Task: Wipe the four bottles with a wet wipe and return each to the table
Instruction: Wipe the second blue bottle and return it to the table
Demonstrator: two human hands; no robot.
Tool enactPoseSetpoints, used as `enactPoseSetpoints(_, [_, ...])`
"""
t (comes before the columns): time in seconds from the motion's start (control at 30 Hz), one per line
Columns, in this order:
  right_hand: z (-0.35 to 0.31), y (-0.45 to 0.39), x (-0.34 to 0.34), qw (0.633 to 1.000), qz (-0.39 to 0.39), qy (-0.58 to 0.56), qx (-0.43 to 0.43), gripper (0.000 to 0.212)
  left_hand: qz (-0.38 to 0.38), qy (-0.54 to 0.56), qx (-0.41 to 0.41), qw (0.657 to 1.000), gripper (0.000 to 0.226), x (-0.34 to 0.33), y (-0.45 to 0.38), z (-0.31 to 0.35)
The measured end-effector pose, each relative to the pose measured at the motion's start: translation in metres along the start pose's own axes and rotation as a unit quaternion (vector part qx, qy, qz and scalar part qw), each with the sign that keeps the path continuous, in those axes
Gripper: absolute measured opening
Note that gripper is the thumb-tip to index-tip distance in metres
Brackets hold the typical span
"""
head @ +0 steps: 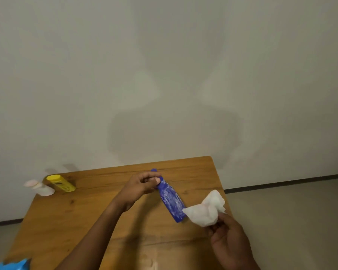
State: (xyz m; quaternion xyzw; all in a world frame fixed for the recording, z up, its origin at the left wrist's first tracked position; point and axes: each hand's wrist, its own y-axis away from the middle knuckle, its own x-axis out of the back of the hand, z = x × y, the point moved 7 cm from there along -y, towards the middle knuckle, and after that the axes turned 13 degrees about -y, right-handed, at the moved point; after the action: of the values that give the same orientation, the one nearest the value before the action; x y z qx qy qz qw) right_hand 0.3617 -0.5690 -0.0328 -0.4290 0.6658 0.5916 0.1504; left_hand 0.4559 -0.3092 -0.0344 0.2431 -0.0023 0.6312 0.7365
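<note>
While I watch from the head view, the wooden table (70,217) stands against a pale wall (164,65), grey floor (291,207) to its right. Left hand (142,185) grips the blue bottle (171,200) by its neck, tilted above the tabletop. Right hand (230,240) pinches a crumpled wet wipe (205,209) touching the bottle's base. Yellow bottle (61,183) and white bottle (41,188) (blurred) sit at the far left corner.
</note>
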Motion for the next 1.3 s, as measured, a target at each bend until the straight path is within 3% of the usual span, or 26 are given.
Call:
enactPoseSetpoints(0.07, [0.013,0.013,-0.02,0.999,-0.043,0.016,-0.006,0.052,0.009,0.064,-0.005,0.998,0.028,0.017,0.028,0.005])
enactPoseSetpoints(0.13, [0.029,0.026,-0.041,0.996,-0.083,0.016,0.007,0.085,0.02,0.136,-0.017,0.99,0.031,0.036,0.057,0.011])
enactPoseSetpoints(0.17, [0.038,0.035,-0.053,0.993,-0.111,0.018,0.023,0.088,0.021,0.164,-0.024,0.986,0.033,0.044,0.069,0.015])
enactPoseSetpoints(0.27, [0.069,0.07,-0.097,0.956,-0.2,0.154,0.148,0.028,0.003,0.187,-0.063,0.98,0.032,0.062,0.108,0.027])
enactPoseSetpoints(0.3, [0.074,0.085,-0.117,0.909,-0.235,0.257,0.229,0.03,0.0,0.187,-0.078,0.979,0.032,0.065,0.116,0.034])
enactPoseSetpoints(0.37, [0.103,0.121,-0.156,0.739,-0.341,0.45,0.367,0.034,0.009,0.199,-0.1,0.975,0.034,0.07,0.13,0.043])
enactPoseSetpoints(0.4, [0.132,0.138,-0.167,0.654,-0.388,0.518,0.391,0.035,0.012,0.214,-0.115,0.97,0.035,0.078,0.144,0.044])
enactPoseSetpoints(0.47, [0.173,0.156,-0.171,0.553,-0.413,0.587,0.423,0.039,0.014,0.234,-0.137,0.962,0.037,0.094,0.166,0.045])
enactPoseSetpoints(0.63, [0.202,0.185,-0.197,0.514,-0.371,0.581,0.51,0.039,0.022,0.26,-0.17,0.95,0.032,0.125,0.21,0.041])
enactPoseSetpoints(0.7, [0.214,0.198,-0.202,0.504,-0.385,0.581,0.509,0.036,0.049,0.29,-0.16,0.942,0.034,0.136,0.22,0.034])
enactPoseSetpoints(0.83, [0.241,0.218,-0.172,0.45,-0.445,0.624,0.459,0.024,0.083,0.389,-0.105,0.912,0.043,0.152,0.225,0.013])
enactPoseSetpoints(0.9, [0.242,0.216,-0.164,0.45,-0.447,0.628,0.451,0.024,0.07,0.413,-0.089,0.904,0.043,0.152,0.224,0.008])
enactPoseSetpoints(1.03, [0.243,0.205,-0.188,0.478,-0.407,0.592,0.505,0.032,-0.023,0.484,-0.062,0.873,0.041,0.116,0.23,0.015])
enactPoseSetpoints(1.1, [0.247,0.205,-0.193,0.483,-0.388,0.593,0.515,0.039,-0.019,0.502,-0.057,0.863,0.043,0.109,0.231,0.014])
enactPoseSetpoints(1.2, [0.263,0.213,-0.167,0.448,-0.42,0.614,0.496,0.044,0.007,0.498,-0.028,0.867,0.052,0.114,0.23,0.01])
enactPoseSetpoints(1.3, [0.276,0.225,-0.123,0.379,-0.466,0.641,0.478,0.037,0.095,0.507,-0.016,0.857,0.044,0.127,0.226,0.0])
